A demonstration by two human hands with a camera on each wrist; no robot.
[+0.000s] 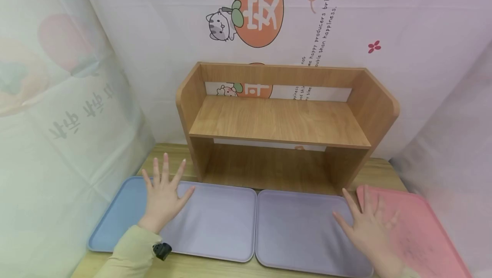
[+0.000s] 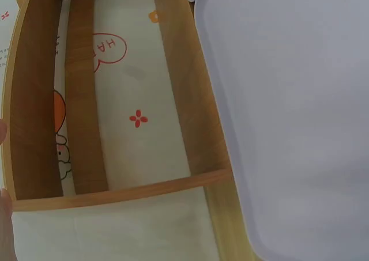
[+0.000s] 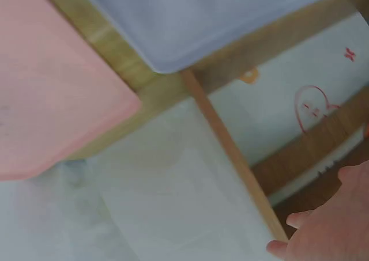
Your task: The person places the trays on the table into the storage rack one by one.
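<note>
- The left hand (image 1: 163, 199) lies flat with its fingers (image 1: 166, 168) spread straight and apart, palm down where the blue tray (image 1: 115, 216) meets the left lavender tray (image 1: 219, 222); it holds nothing.
- A pale green sleeve (image 1: 130, 254) covers that arm, with a small black device (image 1: 162, 250) at the wrist.
- The right hand (image 1: 370, 226) is likewise flat and splayed, fingers apart, resting over the seam between the right lavender tray (image 1: 300, 231) and the pink tray (image 1: 419, 231); it grips nothing.
- The four trays lie in one row along the near edge of the wooden surface (image 1: 378, 171): blue at far left, two lavender in the middle, just beside each other, pink at far right.
- Behind the trays, near their back rims, stands a wooden shelf unit (image 1: 280, 120) with one shelf board, rounded side panels and an open space beneath.
- In the left wrist view the shelf unit (image 2: 86, 99) shows beside a lavender tray (image 2: 288, 111); in the right wrist view the pink tray (image 3: 52, 88) and a lavender tray (image 3: 196, 19) lie apart.
- Farthest back hangs a white printed backdrop (image 1: 403, 26) with a grey cat clinging to an orange fruit (image 1: 259, 11) that bears a white Chinese character.
- The slanted brown writing (image 1: 320, 26) reads in part "happy producers bring" and "than happiness."
- Through the shelf's open back a speech bubble (image 2: 109, 46) reads "HA", near a small red flower (image 2: 138, 119).
</note>
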